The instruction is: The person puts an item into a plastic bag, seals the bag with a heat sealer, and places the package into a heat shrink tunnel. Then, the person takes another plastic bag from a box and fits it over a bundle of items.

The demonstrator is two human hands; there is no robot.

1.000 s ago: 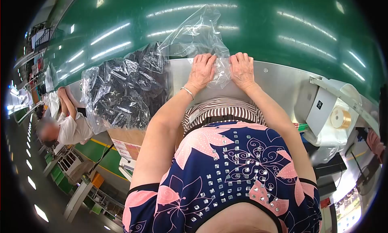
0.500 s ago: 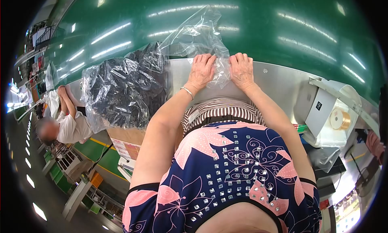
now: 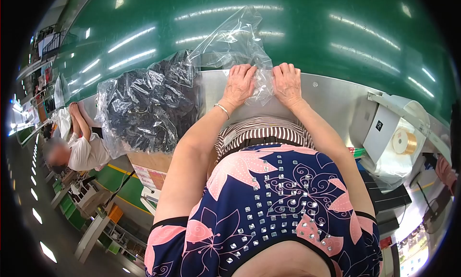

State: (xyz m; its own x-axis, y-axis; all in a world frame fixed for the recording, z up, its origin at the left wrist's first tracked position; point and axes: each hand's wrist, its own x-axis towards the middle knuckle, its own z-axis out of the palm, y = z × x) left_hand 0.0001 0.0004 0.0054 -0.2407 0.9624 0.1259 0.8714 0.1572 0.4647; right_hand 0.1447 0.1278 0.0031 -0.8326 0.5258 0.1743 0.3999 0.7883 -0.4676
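Observation:
A clear, crumpled plastic bag (image 3: 235, 39) lies over the edge of the green surface and the metal strip in front of me. My left hand (image 3: 240, 84), with a bracelet at the wrist, rests with curled fingers on the bag's left side, its fingers closed on the film. On the bag's right side, my right hand (image 3: 287, 84) has its fingers bent and pressed together against the edge, at the film. Part of the bag hangs between the two hands. To the left is a large pile of dark items in clear plastic (image 3: 144, 109).
The green surface (image 3: 336, 32) stretches beyond the metal strip (image 3: 331, 97). At the right are a white holder with a roll of tape (image 3: 404, 141) and plastic film. A cardboard box (image 3: 150, 164) is below the pile. Another person (image 3: 86, 149) sits at the far left.

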